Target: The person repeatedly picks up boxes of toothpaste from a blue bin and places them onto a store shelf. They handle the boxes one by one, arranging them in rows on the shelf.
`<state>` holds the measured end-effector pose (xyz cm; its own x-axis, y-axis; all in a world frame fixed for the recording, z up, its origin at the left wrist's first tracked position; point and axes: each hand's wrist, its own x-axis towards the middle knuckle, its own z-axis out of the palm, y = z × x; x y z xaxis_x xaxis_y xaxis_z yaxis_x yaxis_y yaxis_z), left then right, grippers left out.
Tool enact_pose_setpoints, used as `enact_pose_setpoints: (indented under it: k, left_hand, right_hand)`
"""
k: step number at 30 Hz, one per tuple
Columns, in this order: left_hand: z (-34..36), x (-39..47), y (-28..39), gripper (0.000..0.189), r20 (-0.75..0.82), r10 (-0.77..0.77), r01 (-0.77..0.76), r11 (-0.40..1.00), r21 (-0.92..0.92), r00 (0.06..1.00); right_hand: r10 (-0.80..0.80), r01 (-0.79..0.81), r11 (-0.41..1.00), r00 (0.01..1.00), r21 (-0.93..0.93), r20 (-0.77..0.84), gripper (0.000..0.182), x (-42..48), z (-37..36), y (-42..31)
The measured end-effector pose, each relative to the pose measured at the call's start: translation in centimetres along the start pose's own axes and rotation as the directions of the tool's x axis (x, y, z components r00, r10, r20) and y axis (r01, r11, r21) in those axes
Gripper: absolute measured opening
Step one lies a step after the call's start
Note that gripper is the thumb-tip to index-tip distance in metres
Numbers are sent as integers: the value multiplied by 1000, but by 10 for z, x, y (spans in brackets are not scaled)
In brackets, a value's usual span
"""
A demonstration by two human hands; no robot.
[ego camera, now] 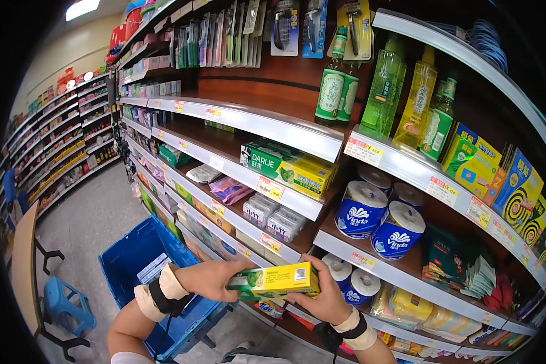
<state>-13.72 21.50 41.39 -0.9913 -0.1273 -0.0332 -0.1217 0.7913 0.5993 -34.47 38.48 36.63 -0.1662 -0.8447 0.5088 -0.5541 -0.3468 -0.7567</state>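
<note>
Between my two hands is a green and yellow toothpaste box (277, 281), held level in front of the lower shelves. My left hand (216, 278) grips its green end, and my right hand (324, 293) grips its yellow end. On the shelf just above lie Darlie toothpaste boxes (286, 166) in the same green and yellow. Down to the left stands a blue plastic crate (132, 236), partly hidden by my left forearm. Inside it, some white and blue boxes (154, 268) are visible.
Vinda paper rolls (361, 209) stand on the right shelf, below green and yellow bottles (384, 91). Small clear-wrapped packs (273, 217) sit under the toothpaste shelf. On the floor at left are a blue plastic stool (68, 302) and a wooden-topped table (25, 268).
</note>
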Motion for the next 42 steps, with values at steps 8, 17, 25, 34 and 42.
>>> enact_pose_setpoints:
  k: [8,17,25,34,42]
  left_hand:
    - [-11,-6,-22,82,-558,63,25,988,150,827]
    - [-47,47,-74,60,-406,-184,-90,818,-568,895]
    - [-94,69,-68,36,-569,-134,-290,753,-591,811]
    - [-138,76,-66,39,-497,-257,-134,771,-623,829]
    - [-152,94,-83,37,-599,-177,-229,812,-538,781]
  right_hand:
    - [-298,184,910,914,-373,-275,68,9,-36,-22]
    - [-116,193,974,876,119,-468,71,58,-30,-26]
    - [29,57,986,871,159,-491,69,115,-36,-8]
    - [8,-15,1000,881,-12,-474,44,144,-53,13]
    - [-21,10,1000,892,-27,-452,37,164,-59,14]
